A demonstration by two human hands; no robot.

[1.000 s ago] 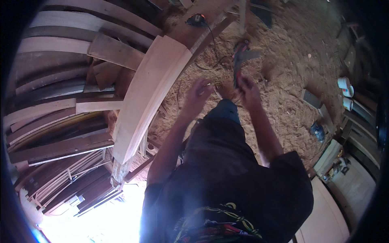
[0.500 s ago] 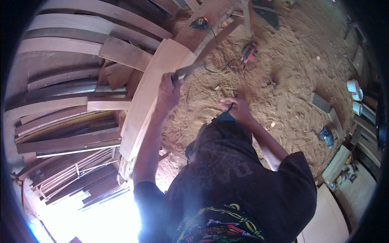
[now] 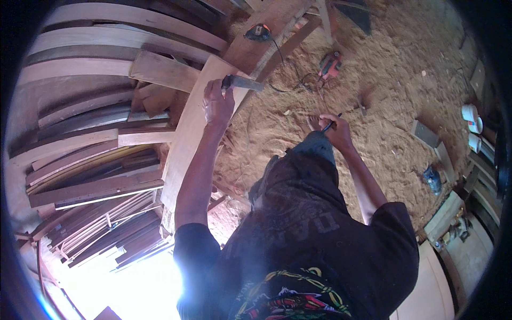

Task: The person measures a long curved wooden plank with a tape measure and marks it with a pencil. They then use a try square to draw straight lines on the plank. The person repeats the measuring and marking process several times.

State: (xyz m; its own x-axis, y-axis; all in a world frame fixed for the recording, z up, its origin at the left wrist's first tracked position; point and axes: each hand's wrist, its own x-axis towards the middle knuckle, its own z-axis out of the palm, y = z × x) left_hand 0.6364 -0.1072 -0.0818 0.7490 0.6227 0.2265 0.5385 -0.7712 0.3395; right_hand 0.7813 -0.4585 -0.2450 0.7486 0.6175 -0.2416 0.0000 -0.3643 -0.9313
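Observation:
In my left hand [image 3: 217,106] is a try square [image 3: 246,83] with a dark stock and a flat metal blade. The hand is over a wide pale board [image 3: 185,141], near its far end, and the blade reaches past the board's right edge. My right hand [image 3: 340,133] is closed around a thin dark pen or pencil [image 3: 332,122], held out over the sawdust floor, apart from the board. The pale board lies lengthwise on a workbench [image 3: 256,53] whose brown top shows beyond it.
A black corded power tool [image 3: 258,33] rests on the bench's far part. On the sawdust floor [image 3: 389,101] are a red power tool [image 3: 330,65], a blue tool [image 3: 432,180] and wood offcuts [image 3: 425,134]. Stacked planks [image 3: 80,68] fill the left; white tubs [image 3: 470,113] stand right.
My left hand has moved slightly away from me along the board, and the square's blade has turned. My right hand has shifted right and farther out, bringing the pen or pencil into clearer view.

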